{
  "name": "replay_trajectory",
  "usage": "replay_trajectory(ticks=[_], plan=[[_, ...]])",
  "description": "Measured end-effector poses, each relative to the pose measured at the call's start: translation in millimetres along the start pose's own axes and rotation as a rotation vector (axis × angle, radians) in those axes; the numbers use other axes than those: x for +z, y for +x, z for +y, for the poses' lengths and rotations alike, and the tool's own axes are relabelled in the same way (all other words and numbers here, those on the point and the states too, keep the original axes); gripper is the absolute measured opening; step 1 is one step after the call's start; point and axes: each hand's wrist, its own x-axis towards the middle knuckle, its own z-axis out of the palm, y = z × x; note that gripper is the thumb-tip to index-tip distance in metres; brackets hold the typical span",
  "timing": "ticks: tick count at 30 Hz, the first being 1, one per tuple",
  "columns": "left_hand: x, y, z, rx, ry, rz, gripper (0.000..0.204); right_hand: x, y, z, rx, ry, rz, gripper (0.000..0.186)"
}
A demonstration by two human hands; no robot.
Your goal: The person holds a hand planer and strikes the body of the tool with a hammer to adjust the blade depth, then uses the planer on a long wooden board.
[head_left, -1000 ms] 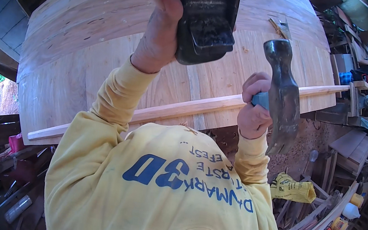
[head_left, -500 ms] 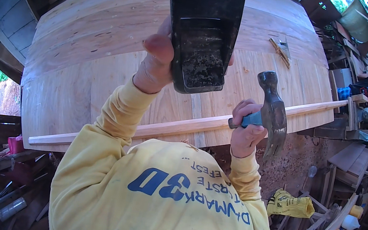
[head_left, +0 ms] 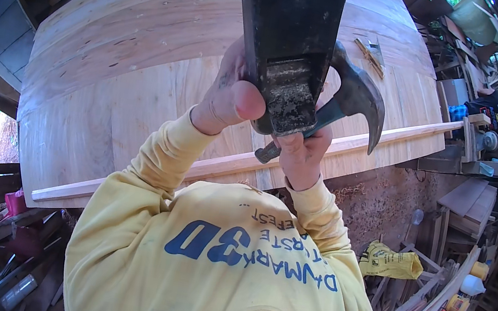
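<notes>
Close to the camera, a long black tool [head_left: 288, 23] stands raised, box-shaped like a hand plane's body, with a scooped, worn lower end. My left hand [head_left: 230, 100] is closed round its left side, thumb at the front and the other fingers mostly hidden behind. My right hand [head_left: 304, 154] grips a claw hammer [head_left: 365, 99] by its dark blue-green handle, just below the tool's end. Part of the hammer's head is hidden behind the tool; its curved claw shows to the right. Whether hammer and tool touch, I cannot tell.
A large pale wooden panel [head_left: 88, 112] lies under my hands, with a long wood strip [head_left: 228, 166] across its near side. Farther off on it lies a small wooden-and-metal piece [head_left: 370, 58]. Another person [head_left: 494, 110] is at the right beside a machine. A yellow bag [head_left: 391, 260] lies lower right.
My right hand has brought the hammer leftward, up to the black tool, and its head is now partly behind it. The tool and my left hand have shifted slightly right.
</notes>
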Motion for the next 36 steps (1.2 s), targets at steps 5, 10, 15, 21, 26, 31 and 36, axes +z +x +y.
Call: replay_trajectory(ticks=[5, 10, 15, 21, 26, 31, 36], plan=[[18.8, -9.1, 19.3, -0.072, 0.185, -0.065, 0.076, -12.7, -4.4, 7.9, -0.079, -0.138, 0.169, 0.053], [13.7, -21.7, 2.6, -0.089, 0.342, -0.025, 0.035, -37.3, -12.7, 19.6, -0.115, -0.196, 0.165, 0.053], [-4.1, -27.6, -5.0, 0.032, 0.411, -0.071, 0.061, -57.2, -37.9, 23.6, -0.053, -0.293, 0.244, 0.043], [2.4, -19.3, -8.4, -0.104, 0.208, 0.173, 0.067, -57.1, -53.1, 31.8, 0.074, -0.174, 0.324, 0.043], [-12.4, -31.2, -21.6, 0.043, 0.525, 0.074, 0.076, -63.9, -64.2, 46.1, 0.144, -0.032, 0.326, 0.044], [-5.4, -22.3, -7.9, -0.247, 0.231, 0.172, 0.083, -59.1, -64.2, 42.1, 0.204, -0.059, 0.314, 0.045], [-12.7, -17.9, -14.2, -0.218, 0.442, 0.086, 0.075, -57.0, -63.1, 44.7, 0.232, -0.044, 0.293, 0.045]])
